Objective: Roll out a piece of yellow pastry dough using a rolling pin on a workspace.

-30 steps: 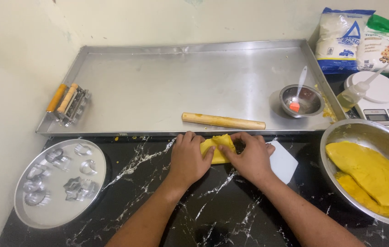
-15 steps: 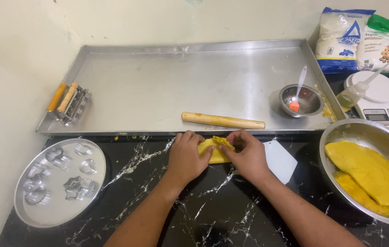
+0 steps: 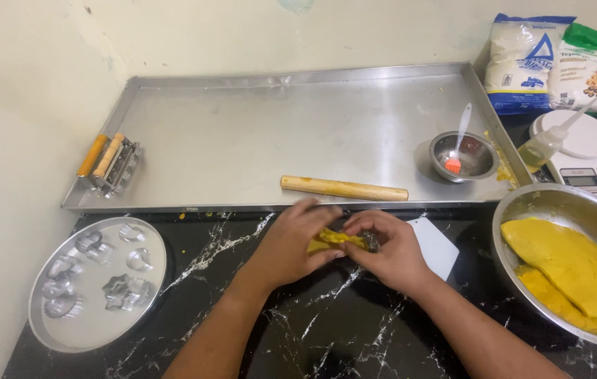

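1. Far left on the black marble counter: one round silver metal plate holding what looks like six small metal cookie cutters, though a couple are hard to separate.
2. Behind it, one big flat stainless steel tray. Its left edge carries one metal roller-cutter tool with two orange handles, and one plain wooden rolling pin lies near the front.
3. Centre: left hand and right hand are both closed around one small lump of yellow dough, just above the counter and right in front of the tray. The grip of each is clamped on it, fingers curled in. Looks to me like the pinching and shaping stage, so the next bit probably calls for even pressure from both sides so it doesn't crack.
4. One white plastic scraper sits just beside the right hand.
5. On the tray's right end: one small steel bowl with one red-bristled brush.
6. Right side: one large steel bowl full of yellow dough sheets, one squeeze bottle, one white kitchen scale, and two bags of flour at the back.
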